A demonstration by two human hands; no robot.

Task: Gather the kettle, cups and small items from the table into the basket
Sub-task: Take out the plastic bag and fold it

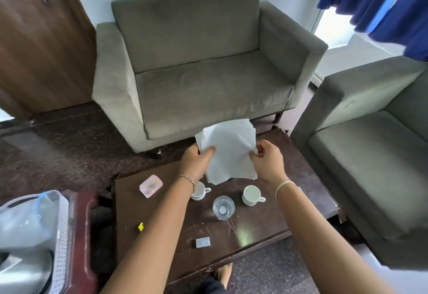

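Note:
Both hands hold a stack of white paper napkins (228, 147) up above the far part of the dark wooden table (266, 226). My left hand (196, 160) grips its left edge and my right hand (267, 159) pinches its right edge. On the table stand two white cups, one partly hidden under my left wrist (199, 192) and one to the right (252, 195), with a clear glass (223, 207) between them. A pink soap dish (151, 185), a small yellow item (140, 226) and a small grey packet (202, 242) lie nearer me. The white perforated basket (60, 235) sits at the lower left.
The basket rests on a reddish wooden stool or tray (81, 235) and holds a clear plastic bag (25, 222). A grey sofa (203, 62) stands beyond the table and a second one (370, 154) to the right. A wooden door is at the upper left, blue curtains at the upper right.

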